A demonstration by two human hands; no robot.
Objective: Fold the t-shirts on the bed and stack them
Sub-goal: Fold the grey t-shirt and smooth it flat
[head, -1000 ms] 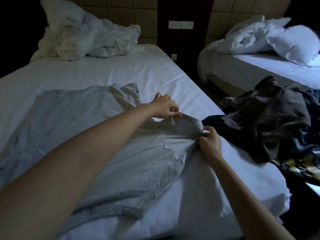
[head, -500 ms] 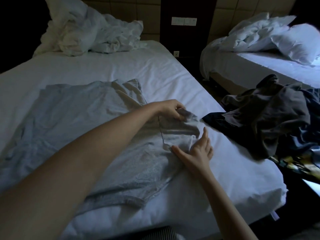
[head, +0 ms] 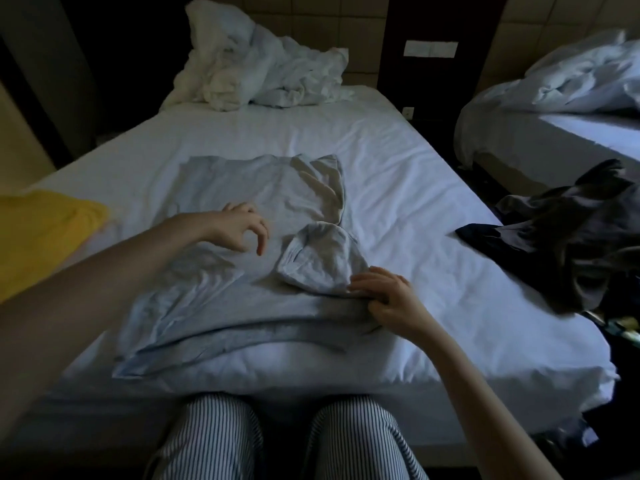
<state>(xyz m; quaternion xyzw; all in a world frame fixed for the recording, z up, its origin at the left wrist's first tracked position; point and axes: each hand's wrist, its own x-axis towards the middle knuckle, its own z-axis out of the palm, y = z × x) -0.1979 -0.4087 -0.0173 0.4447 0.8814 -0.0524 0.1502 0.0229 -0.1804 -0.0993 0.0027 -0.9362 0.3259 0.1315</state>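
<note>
A light grey t-shirt [head: 225,292] lies spread on the white bed [head: 398,174], its near sleeve [head: 320,259] folded inward over the body. My left hand [head: 242,226] hovers above the shirt's middle with fingers loosely curled and holds nothing. At the shirt's right edge my right hand [head: 388,296] pinches the fabric just beside the folded sleeve. A pile of dark clothes [head: 571,237] sits at the bed's right edge.
A yellow garment [head: 38,230] lies at the left side of the bed. Crumpled white bedding [head: 256,77] is heaped at the headboard. A second bed [head: 554,126] with rumpled bedding stands to the right. My striped trouser legs [head: 287,441] touch the bed's near edge.
My left hand let go of the sleeve, now folded onto the shirt, and drew back left. My right hand went from flat to pinching the shirt's edge. The view shifted left.
</note>
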